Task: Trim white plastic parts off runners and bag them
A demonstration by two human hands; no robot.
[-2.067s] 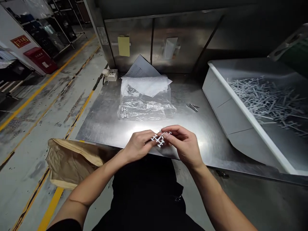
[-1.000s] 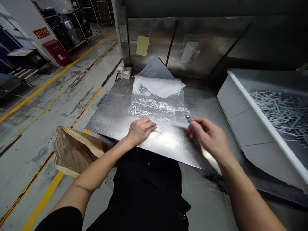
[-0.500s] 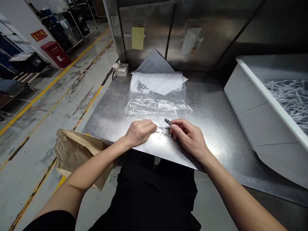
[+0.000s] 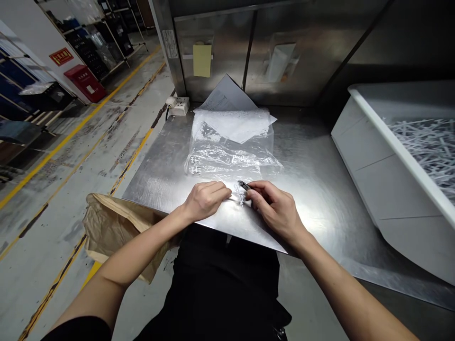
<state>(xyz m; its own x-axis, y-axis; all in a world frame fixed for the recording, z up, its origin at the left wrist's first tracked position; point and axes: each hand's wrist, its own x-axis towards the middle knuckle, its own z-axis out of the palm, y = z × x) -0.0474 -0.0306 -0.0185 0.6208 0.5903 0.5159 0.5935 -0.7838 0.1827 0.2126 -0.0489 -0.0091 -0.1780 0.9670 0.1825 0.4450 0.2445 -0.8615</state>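
Observation:
My left hand [image 4: 208, 201] is closed, its fingertips pinching one end of a thin white plastic piece [image 4: 237, 193]. In my right hand [image 4: 273, 206] is a small dark metal tool that looks like a nail clipper [image 4: 243, 185], its head pointing left at the white piece. The two hands are close together over the front edge of the metal table [image 4: 156, 175]. Small white bits [image 4: 241, 201] lie between them. Behind my hands is a clear plastic bag [image 4: 234, 154], with several small white branched parts [image 4: 195, 165] at its left side.
Grey printed sheets [image 4: 227, 94] lie behind the bag. A white bin [image 4: 377, 180] full of thin white plastic pieces [image 4: 430, 151] stands at the right. An open brown paper bag [image 4: 110, 232] is below the table's left edge. A power socket [image 4: 179, 106] sits at the back left corner.
My right hand has moved slightly left and down, bringing the tool's head closer to my left fingertips and the white piece. The view has shifted slightly.

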